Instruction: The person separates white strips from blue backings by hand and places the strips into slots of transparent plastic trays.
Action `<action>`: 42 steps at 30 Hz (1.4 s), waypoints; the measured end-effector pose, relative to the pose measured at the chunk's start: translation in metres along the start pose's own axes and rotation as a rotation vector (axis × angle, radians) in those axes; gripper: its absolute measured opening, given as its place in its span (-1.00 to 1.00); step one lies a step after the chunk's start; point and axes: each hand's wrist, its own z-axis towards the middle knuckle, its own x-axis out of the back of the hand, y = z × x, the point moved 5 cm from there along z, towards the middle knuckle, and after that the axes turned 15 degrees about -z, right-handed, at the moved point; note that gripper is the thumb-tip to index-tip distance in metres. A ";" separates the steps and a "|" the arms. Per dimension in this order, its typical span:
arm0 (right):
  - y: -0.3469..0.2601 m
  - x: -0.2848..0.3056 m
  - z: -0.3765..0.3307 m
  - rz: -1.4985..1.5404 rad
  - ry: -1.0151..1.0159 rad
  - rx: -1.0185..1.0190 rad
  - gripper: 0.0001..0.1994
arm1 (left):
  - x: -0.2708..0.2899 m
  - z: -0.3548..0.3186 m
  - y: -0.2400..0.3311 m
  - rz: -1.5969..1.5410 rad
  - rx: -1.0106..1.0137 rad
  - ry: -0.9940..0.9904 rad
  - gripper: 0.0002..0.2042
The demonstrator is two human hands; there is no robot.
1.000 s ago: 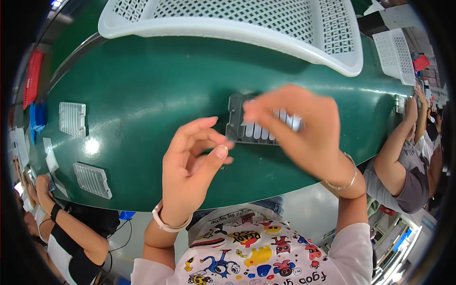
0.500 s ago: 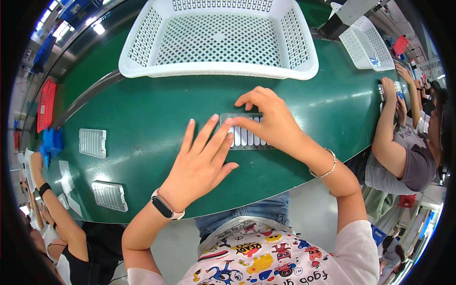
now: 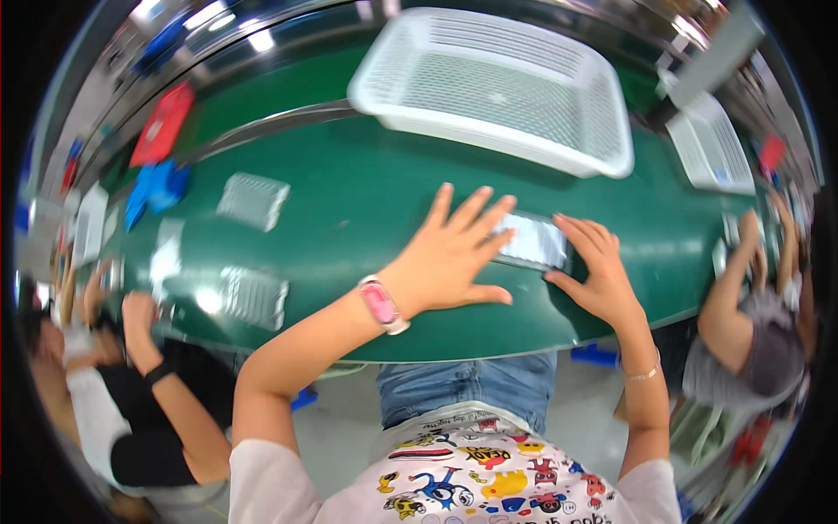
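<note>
A clear, shallow plastic tray [image 3: 534,242] with a row of white strips lies on the green table in front of me; motion blurs its details. My right hand [image 3: 595,269] grips the tray's right end, thumb at the near corner and fingers at the far one. Flat and spread, my left hand [image 3: 449,253] reaches over the tray's left end with its fingertips. Whether those fingertips touch the tray or hover just above it, I cannot tell. The left hand holds nothing.
Beyond the tray stands a large white perforated basket [image 3: 497,162]. To the left lie two clear ribbed trays, one farther [image 3: 253,201] and one nearer [image 3: 253,297]. A blue object [image 3: 157,190] and a red basket [image 3: 163,124] are farther left. Co-workers sit on both sides.
My right hand has moved from above the strips to the tray's right end. My left fingers have spread wider. The whole view has turned and is blurred.
</note>
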 end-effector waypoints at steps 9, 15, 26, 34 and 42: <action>-0.082 -0.035 0.065 0.063 0.074 0.179 -0.31 | 0.069 -0.167 -0.037 0.138 0.646 0.568 -0.53; -0.125 -0.074 0.158 0.061 0.231 0.126 -0.37 | 0.110 -0.210 -0.141 0.293 0.816 0.470 -0.46; -0.217 -0.120 0.258 0.146 0.248 0.266 -0.36 | 0.057 -0.190 -0.032 0.211 0.761 0.413 -0.31; -0.348 -0.145 0.269 0.167 0.057 0.504 -0.30 | 0.078 -0.284 -0.006 0.087 0.839 0.484 -0.27; -0.269 -0.110 0.170 -0.077 -0.007 0.537 -0.39 | 0.077 -0.243 -0.016 0.162 0.832 0.323 -0.06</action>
